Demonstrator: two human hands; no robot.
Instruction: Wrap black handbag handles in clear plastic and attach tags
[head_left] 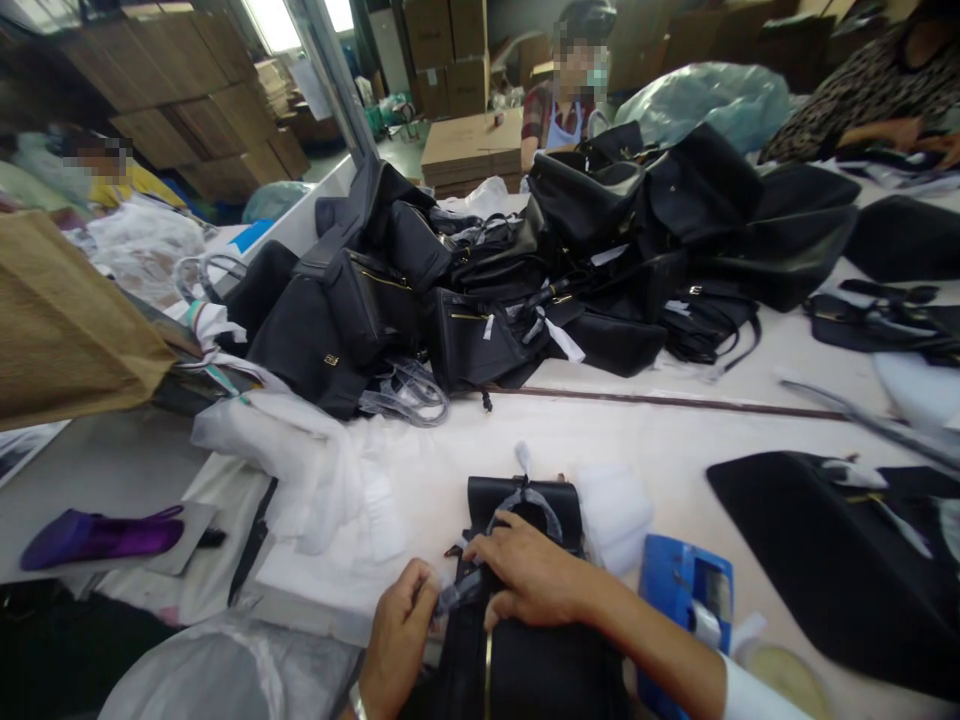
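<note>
A black handbag (555,660) with a gold zipper lies in front of me at the table's near edge. Its flap (480,492) is spread away from me, and a plastic-wrapped handle (551,510) loops over it. My left hand (401,625) pinches the end of a plastic-wrapped strap (459,592) at the bag's left side. Across the top of the bag reaches my right hand (529,570), fingers curled over the same strap and thumb bent toward the zipper. What lies under its palm is hidden.
White foam sheets (615,515) and a blue tape dispenser (686,590) are right of the bag. Another black bag (810,540) lies farther right. Black bags (480,330) are heaped behind. At left are white wrapping (300,470) and a purple pouch (105,538). A person (559,120) is across the table.
</note>
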